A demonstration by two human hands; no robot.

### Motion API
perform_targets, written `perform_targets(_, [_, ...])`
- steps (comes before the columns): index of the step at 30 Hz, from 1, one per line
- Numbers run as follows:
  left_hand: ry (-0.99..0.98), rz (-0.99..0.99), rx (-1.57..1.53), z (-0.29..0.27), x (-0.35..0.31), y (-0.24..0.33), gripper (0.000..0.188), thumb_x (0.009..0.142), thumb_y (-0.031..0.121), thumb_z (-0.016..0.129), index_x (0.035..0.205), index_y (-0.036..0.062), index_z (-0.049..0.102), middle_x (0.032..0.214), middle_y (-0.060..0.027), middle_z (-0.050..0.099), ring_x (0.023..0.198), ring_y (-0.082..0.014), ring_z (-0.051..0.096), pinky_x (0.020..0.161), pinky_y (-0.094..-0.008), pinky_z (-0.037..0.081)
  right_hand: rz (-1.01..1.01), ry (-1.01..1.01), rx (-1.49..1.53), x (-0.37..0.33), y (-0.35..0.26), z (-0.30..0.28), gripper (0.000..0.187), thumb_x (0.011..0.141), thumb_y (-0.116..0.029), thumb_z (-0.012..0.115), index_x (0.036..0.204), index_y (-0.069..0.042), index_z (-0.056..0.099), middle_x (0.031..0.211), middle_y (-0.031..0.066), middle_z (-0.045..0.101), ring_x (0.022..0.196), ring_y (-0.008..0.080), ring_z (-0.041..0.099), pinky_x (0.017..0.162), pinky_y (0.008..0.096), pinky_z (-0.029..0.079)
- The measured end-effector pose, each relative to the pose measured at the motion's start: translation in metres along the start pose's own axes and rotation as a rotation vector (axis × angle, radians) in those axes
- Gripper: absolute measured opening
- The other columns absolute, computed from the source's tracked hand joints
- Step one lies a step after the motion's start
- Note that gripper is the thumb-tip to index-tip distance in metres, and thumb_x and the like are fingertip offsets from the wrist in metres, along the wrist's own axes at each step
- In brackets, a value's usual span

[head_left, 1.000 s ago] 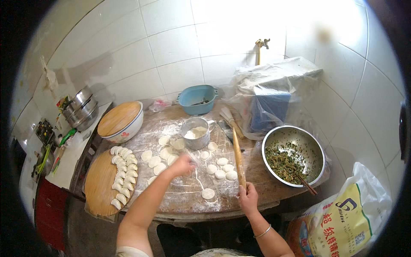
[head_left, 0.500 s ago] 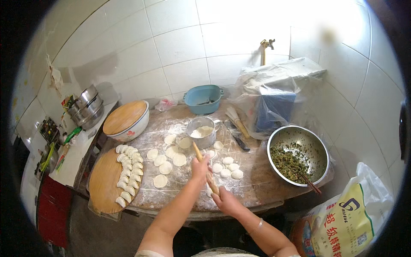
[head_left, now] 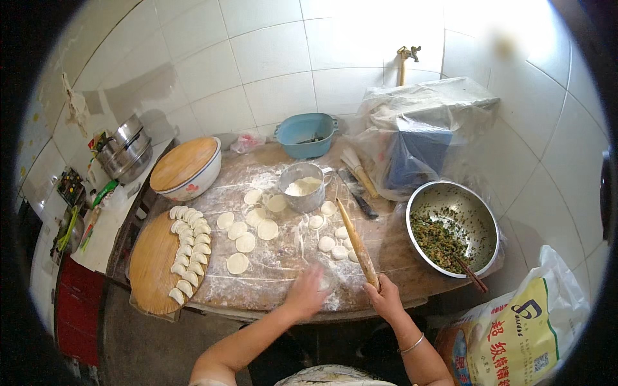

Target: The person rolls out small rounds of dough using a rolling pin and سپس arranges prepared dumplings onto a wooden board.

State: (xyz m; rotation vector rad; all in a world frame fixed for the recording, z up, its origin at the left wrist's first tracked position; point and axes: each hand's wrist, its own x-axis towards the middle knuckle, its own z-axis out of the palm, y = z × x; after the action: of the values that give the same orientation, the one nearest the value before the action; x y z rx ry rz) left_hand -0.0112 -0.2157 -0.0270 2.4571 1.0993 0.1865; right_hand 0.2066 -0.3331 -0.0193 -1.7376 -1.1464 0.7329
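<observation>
My right hand point(head_left: 384, 298) grips the lower end of a wooden rolling pin point(head_left: 356, 242), which slants up and away to the left over the floured table point(head_left: 264, 299). My left hand point(head_left: 305, 293), smeared by motion, is low over the table beside a pale piece of dough point(head_left: 326, 280), partly hidden. I cannot tell whether its fingers touch the dough. Several small flattened dough pieces point(head_left: 326, 244) lie beyond, some partly behind the pin. To the left are thin rolled dough rounds point(head_left: 267, 228). A metal cup point(head_left: 301, 201) with flour stands behind them.
Folded dumplings point(head_left: 201, 238) line a round wooden board point(head_left: 151, 270) at left. A lidded bowl point(head_left: 205, 178), blue basin point(head_left: 306, 147), brush point(head_left: 360, 172) and knife point(head_left: 362, 201) sit farther back. At right are a steel bowl point(head_left: 489, 248) of chopped filling with chopsticks point(head_left: 475, 277), and a flour bag point(head_left: 515, 328).
Both hands were on the rolling pin; my left hand has let go and come down toward the near edge. My right hand has shifted right, carrying the pin.
</observation>
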Motion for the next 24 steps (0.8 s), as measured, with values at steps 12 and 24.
perform_targets(12, [-0.151, 0.345, 0.319, 0.002, -0.032, 0.001, 0.089, 0.092, 0.063, 0.041, 0.149, -0.0012, 0.020, 0.157, -0.0215, 0.018, 0.146, -0.0368, 0.014, 0.118, -0.0499, 0.011, -0.444, 0.121, -0.581, 0.016, -0.012, 0.006, 0.030, 0.081, -0.011, 0.069, 0.109, -0.004, 0.060, 0.097, 0.0147, 0.064, 0.092, 0.0351, 0.061, 0.077, 0.0436, 0.048])
perform_targets(24, [0.134, -0.055, 0.231, -0.022, -0.023, -0.038, 0.085, 0.091, 0.058, 0.049, 0.150, 0.0044, 0.022, 0.158, -0.0178, 0.015, 0.146, -0.0364, 0.014, 0.113, -0.0616, 0.005, -0.419, -0.069, -0.876, 0.063, -0.023, 0.041, 0.072, 0.096, -0.047, 0.046, 0.145, 0.003, 0.030, 0.153, 0.0239, 0.027, 0.141, 0.0416, 0.025, 0.115, 0.0526, 0.017])
